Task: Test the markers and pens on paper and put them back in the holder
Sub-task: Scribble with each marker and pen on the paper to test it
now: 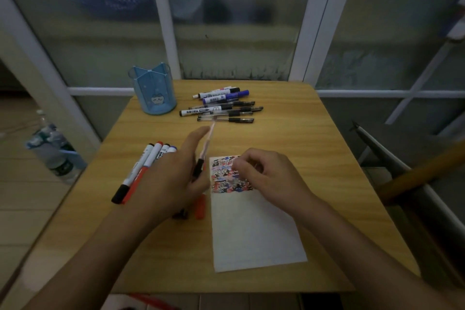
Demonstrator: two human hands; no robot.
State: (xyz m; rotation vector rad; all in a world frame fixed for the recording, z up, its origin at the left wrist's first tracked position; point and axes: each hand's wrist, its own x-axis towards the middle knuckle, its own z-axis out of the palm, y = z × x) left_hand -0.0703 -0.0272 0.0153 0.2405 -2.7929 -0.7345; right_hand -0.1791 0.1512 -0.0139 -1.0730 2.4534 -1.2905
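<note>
Clearly the testing is well under way: the top of the white paper (254, 229) is crowded with red, blue and black scribbles, yet the translucent blue plastic holder (154, 92) stands empty at the table's (314, 148) far-left corner. Slim plastic pens and markers (221, 106) lie beyond. The left hand (173, 178) grasps a blurred pen (205, 151); the right hand (264, 173) has its fingers curled, apparently pinching something small.

A single head-worn wide-angle camera looks forward and steeply down from close above the near edge of the tabletop (314, 133), facing the window beyond its far edge.
</note>
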